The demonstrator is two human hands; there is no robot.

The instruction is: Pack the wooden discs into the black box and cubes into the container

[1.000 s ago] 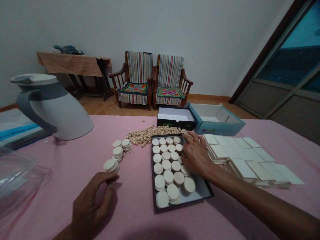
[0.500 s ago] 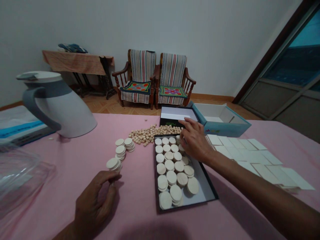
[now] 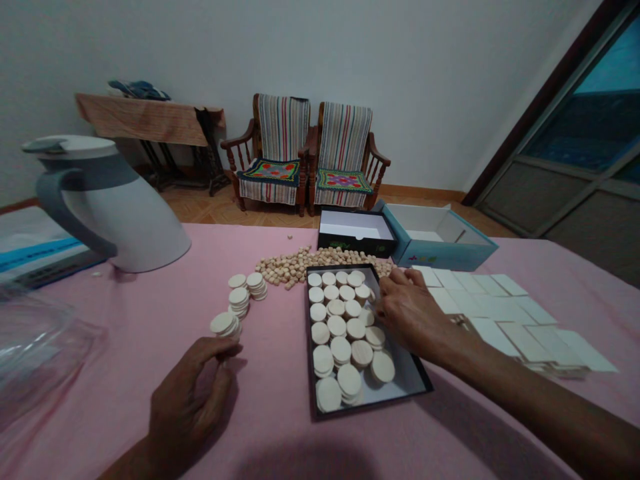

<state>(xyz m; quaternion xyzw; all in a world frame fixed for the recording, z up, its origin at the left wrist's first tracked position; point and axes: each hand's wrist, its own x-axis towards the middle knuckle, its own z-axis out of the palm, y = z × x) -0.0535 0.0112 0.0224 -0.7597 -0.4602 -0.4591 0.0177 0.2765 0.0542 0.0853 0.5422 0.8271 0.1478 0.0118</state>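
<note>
Round pale wooden discs (image 3: 341, 349) stand in stacked rows inside a shallow black-rimmed box (image 3: 407, 380). My right hand (image 3: 413, 317) is at the box's right edge, fingers curled down against the discs in the upper right. What its fingertips hold, if anything, is hidden. Left of the box, my left hand (image 3: 193, 393) rests on the cloth. Its index finger reaches the nearest loose stack of discs (image 3: 225, 325), and a gap shows between thumb and index finger. More short disc stacks (image 3: 240, 298) stand just beyond.
A heap of small wooden pieces (image 3: 287, 268) lies behind the box. Farther back are a black box (image 3: 357, 247) and a light blue box (image 3: 445, 257). Pale square tiles (image 3: 500, 307) lie right. A white jug (image 3: 140, 227) and clear plastic packaging (image 3: 40, 347) occupy the left.
My right hand has moved back toward me and right, from the box's far edge to its right side, with the fingers more curled. The left hand stays by the stack.
</note>
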